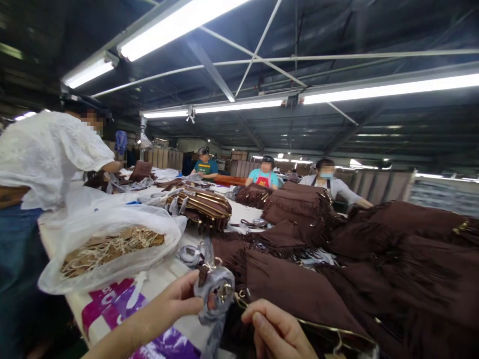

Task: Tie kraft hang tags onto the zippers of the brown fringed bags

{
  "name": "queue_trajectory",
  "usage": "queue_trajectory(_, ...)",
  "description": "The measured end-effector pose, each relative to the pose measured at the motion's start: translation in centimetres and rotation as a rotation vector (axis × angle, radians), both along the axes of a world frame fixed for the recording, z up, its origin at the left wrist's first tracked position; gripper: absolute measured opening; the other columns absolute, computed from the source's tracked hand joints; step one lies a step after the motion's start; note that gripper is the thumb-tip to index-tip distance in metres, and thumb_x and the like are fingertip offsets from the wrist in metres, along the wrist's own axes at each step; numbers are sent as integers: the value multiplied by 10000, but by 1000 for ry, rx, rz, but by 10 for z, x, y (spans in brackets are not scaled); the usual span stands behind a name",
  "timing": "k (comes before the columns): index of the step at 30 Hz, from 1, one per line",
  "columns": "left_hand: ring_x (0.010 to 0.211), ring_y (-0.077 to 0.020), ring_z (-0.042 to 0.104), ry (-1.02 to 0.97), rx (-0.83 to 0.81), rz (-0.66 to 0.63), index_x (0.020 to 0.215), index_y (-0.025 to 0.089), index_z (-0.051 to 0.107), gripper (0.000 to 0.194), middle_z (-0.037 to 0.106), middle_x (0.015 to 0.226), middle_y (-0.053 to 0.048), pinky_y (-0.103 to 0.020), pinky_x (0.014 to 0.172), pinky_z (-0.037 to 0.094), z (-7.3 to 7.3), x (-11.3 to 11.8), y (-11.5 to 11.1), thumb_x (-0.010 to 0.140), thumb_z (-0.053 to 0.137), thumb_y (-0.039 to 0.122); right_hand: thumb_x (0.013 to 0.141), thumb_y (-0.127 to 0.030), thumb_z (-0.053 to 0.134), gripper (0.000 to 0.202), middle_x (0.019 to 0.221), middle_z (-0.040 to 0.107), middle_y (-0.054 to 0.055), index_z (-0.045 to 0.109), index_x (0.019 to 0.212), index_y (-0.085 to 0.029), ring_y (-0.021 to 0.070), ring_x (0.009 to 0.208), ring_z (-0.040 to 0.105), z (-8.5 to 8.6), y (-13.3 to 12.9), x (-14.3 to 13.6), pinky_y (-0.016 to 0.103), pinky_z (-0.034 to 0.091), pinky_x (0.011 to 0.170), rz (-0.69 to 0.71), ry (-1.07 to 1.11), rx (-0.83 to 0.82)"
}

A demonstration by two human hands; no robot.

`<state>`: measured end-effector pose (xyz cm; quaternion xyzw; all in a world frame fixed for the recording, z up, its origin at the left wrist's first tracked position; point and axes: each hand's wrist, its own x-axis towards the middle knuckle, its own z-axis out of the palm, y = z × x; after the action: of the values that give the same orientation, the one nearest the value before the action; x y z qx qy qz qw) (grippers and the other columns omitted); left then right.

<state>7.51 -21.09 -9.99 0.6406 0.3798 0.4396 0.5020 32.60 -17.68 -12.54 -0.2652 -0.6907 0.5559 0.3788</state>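
My left hand grips a coiled strap wrapped in grey plastic, with gold metal clasps showing on it. Just right of that bundle, my right hand has its fingers curled together beside the gold-edged opening of a brown fringed bag; whether anything small is between those fingers is hidden. A gold ring and clasp show at the bag's near left corner, between my two hands.
An open plastic bag of stringed tags lies left. Purple printed plastic is under my left arm. Stacked gold-edged pieces stand mid-table; brown fringed bags pile up right. A person in white leans in at left; several people are beyond.
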Motion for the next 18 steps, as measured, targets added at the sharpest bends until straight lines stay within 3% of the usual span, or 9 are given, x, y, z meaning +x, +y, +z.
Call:
queue_trajectory(3,880,-186,525,227,35,-3,946,188,623,212,617,908,11,-269,785,403,1,22,-14,755,617,279,873,-685,529,513,948,667,78,726,843,-212,203,821,638,14,-10,2,296,490,737,-51,-57,155)
queue_trajectory(5,890,-185,522,399,35,20,917,206,629,190,624,919,27,-252,789,394,3,35,-23,730,596,201,863,-692,531,519,818,669,86,734,815,-217,293,1157,546,21,-16,3,382,442,930,-79,-98,135)
queue_trajectory(6,892,-185,524,458,26,13,909,216,631,198,630,925,34,-245,790,393,5,40,-28,720,590,177,856,-680,552,503,774,660,84,740,810,-215,302,1232,493,24,-20,5,404,414,973,-61,-114,94)
queue_trajectory(9,895,-191,541,531,-7,-38,923,238,643,213,647,938,42,-235,789,403,10,50,-39,729,585,173,818,-640,638,457,1000,645,91,758,799,-199,277,1094,582,23,-29,14,365,464,888,55,-74,-22)
queue_trajectory(11,903,-200,554,531,-18,-59,1102,271,627,365,649,950,42,-244,804,413,12,54,-43,751,579,184,814,-637,649,457,1096,604,81,764,789,-196,226,964,612,19,-33,24,319,476,823,74,-34,15)
queue_trajectory(14,1031,-232,551,530,-15,-46,1403,329,447,655,655,1101,20,-277,899,398,12,59,-39,775,582,204,878,-610,593,443,874,622,37,741,790,-202,187,852,591,17,-34,38,285,454,786,-55,-70,150)
queue_trajectory(16,1089,-246,538,536,6,-68,1360,332,519,592,651,1176,12,-281,935,384,11,66,-34,783,568,206,911,-581,559,437,741,595,8,698,750,-200,171,761,572,20,-32,45,271,444,726,-153,-104,187)
queue_trajectory(18,1041,-237,561,532,12,-123,1144,291,665,392,665,1103,13,-267,891,408,10,76,-27,778,555,203,936,-530,545,411,720,581,-2,659,727,-194,162,731,561,27,-30,50,265,438,702,-222,-114,227)
